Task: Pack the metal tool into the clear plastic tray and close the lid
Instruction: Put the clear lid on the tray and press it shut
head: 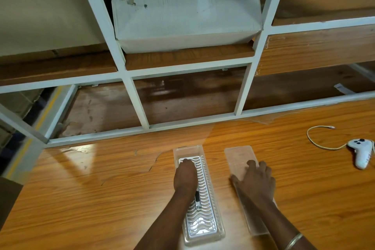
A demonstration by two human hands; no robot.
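Note:
A long clear plastic tray (215, 205) lies lengthwise on the wooden table, with a white wavy-ribbed insert inside. My left hand (185, 176) reaches into the tray with its fingers curled over a metal tool (197, 201); only the tool's dark and silver end shows under my wrist. To the right, the clear flat lid (239, 158) lies on the table beside the tray. My right hand (256, 181) rests flat on the lid, fingers spread.
A white game controller (360, 152) with a pale cable (316, 140) lies at the far right of the table. A white metal shelf frame (138, 99) stands behind the table, holding a white cardboard box (186, 20).

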